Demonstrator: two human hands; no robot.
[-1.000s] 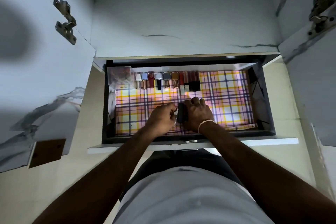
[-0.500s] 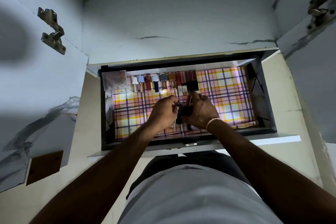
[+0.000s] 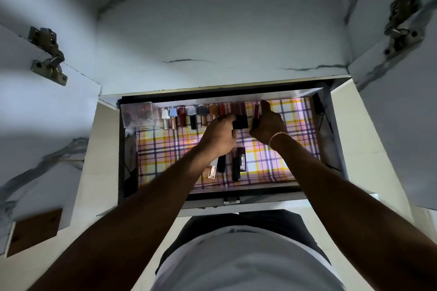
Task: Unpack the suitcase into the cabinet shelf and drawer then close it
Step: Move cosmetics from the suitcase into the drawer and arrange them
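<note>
Hands reach into the open drawer [image 3: 331,139]. Right hand [image 3: 268,123] pinches a dark red tube [image 3: 255,114] at the back row of bottles [image 3: 189,114]. Left hand [image 3: 218,134] curls beside that row; whether it holds anything is unclear. Four tubes [image 3: 233,163] lie loose near the front.

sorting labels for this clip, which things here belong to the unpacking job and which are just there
In the job:
drawer
row of cosmetics
loose tubes
dark red tube held by right hand
left hand
clear box

Just there:
door hinges
plaid liner
</note>
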